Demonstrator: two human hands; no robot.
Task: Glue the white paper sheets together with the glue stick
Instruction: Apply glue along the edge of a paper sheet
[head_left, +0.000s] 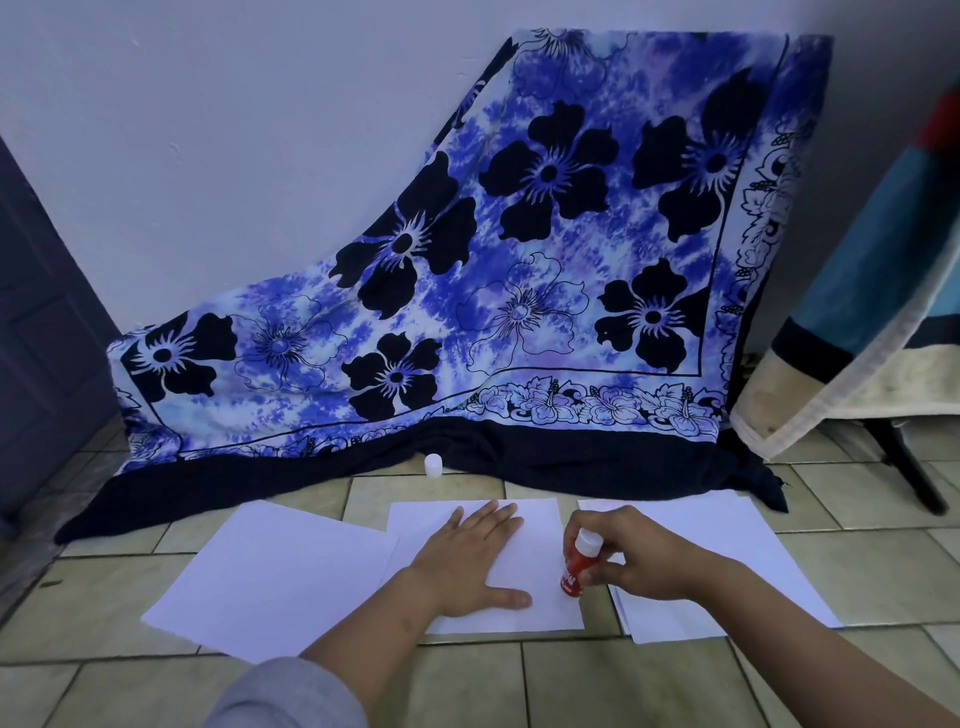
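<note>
Glue stick in right hand, at right edge of middle sheet.

Left hand flat, palm down, right hand fingers curled, pinching

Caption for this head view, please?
Left hand presses the middle white sheet flat; right hand holds the glue stick at its edge.

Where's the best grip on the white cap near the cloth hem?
Pinch the white cap across its round side wall, coming from above and the near side. It appears to stand upright on the floor tile, with the dark cloth hem close behind it, so its top and front are free.
</note>
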